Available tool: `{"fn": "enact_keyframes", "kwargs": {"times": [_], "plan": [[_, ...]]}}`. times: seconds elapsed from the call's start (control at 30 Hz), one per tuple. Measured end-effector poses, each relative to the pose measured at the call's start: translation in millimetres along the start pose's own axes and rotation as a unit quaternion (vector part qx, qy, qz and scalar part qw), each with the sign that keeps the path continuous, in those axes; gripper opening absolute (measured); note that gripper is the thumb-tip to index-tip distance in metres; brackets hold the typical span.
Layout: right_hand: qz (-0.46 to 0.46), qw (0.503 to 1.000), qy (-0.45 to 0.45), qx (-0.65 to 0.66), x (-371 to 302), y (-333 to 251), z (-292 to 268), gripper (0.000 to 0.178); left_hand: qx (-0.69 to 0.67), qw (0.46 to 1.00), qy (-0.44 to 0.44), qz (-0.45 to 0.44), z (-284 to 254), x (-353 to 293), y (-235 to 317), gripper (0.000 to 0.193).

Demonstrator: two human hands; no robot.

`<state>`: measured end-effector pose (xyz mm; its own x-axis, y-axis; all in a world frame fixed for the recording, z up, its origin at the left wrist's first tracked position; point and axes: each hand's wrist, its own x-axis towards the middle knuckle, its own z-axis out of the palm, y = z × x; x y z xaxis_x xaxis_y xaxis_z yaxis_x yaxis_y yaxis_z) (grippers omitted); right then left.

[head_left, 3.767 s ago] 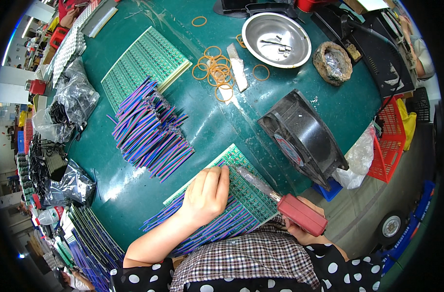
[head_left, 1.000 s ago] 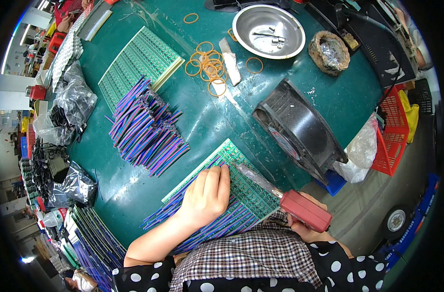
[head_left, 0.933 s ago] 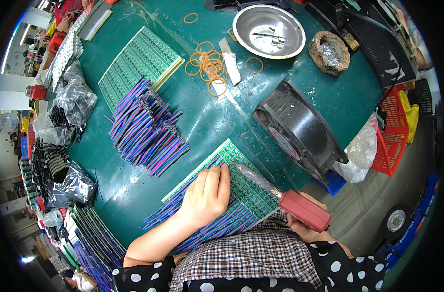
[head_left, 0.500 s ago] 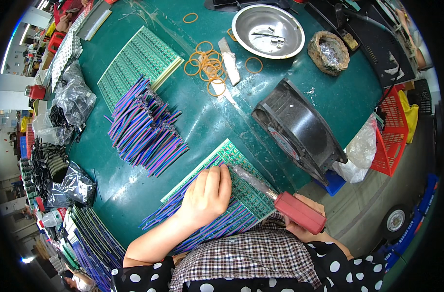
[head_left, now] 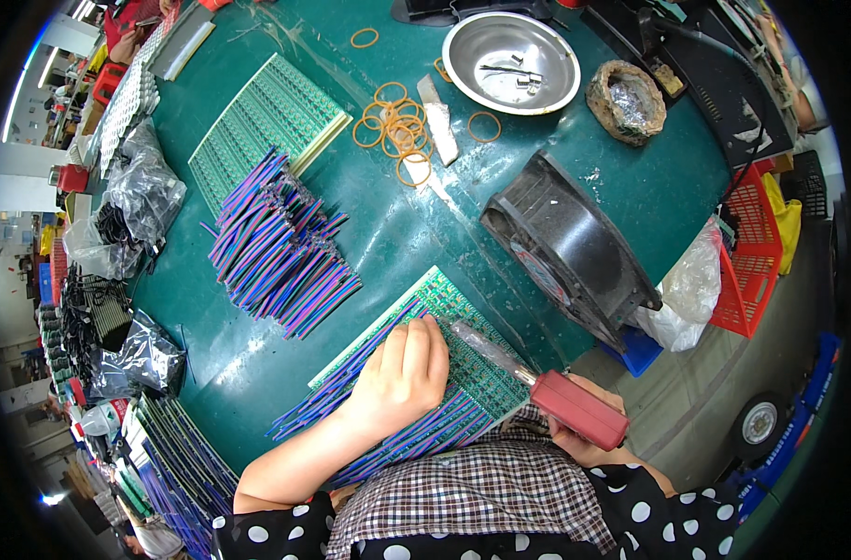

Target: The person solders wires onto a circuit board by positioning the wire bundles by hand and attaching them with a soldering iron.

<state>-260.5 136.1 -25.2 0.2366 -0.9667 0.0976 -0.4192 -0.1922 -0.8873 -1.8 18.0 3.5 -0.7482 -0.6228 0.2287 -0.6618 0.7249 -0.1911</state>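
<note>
A green circuit board panel (head_left: 436,291) lies on the table before me, with rows of thin blue, purple and dark wires (head_left: 425,437) running off its lower left side. Over it my left hand (head_left: 404,375) is closed in a pinch, fingertips down by the wire ends; whatever they grip is hidden. My right hand (head_left: 571,446) is wrapped around the red handle of a soldering iron (head_left: 580,411). Its metal barrel slants up and left over the board, with the tip just right of my left fingertips. I cannot tell whether the tip touches the board.
Left of centre, a bundle of cut wires (head_left: 281,247) overlaps stacked circuit boards (head_left: 271,117). Rubber bands (head_left: 405,131), a metal bowl (head_left: 463,89) and a rough, stone-like dish (head_left: 601,107) stand further back. A black fan (head_left: 575,247) sits right of the board. Plastic bags (head_left: 143,182) line the left edge.
The soldering iron has shifted slightly right and down, its tip a little further from my left fingertips. My left hand has edged slightly right.
</note>
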Motion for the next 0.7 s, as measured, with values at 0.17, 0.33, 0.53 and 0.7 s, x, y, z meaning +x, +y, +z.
{"fn": "enact_keyframes", "kwargs": {"times": [0.17, 0.33, 0.53, 0.7], "plan": [[-0.023, 1.0, 0.002, -0.019, 4, -3, 0, 0.071, 0.015, 1.0, -0.016, 0.015, -1, 0, 0, 0.021], [-0.032, 0.998, 0.003, -0.048, 1, -5, -4, 0.07, 0.018, 1.0, -0.018, 0.015, -1, -2, 1, 0.026], [0.169, 0.959, 0.043, 0.225, -11, -8, 4, 0.073, 0.01, 0.999, -0.037, -0.005, -2, -4, 4, 0.031], [0.196, 0.956, 0.084, 0.204, -17, -5, 9, 0.071, -0.177, 0.971, -0.026, -0.16, -22, 6, -6, 0.026]]}}
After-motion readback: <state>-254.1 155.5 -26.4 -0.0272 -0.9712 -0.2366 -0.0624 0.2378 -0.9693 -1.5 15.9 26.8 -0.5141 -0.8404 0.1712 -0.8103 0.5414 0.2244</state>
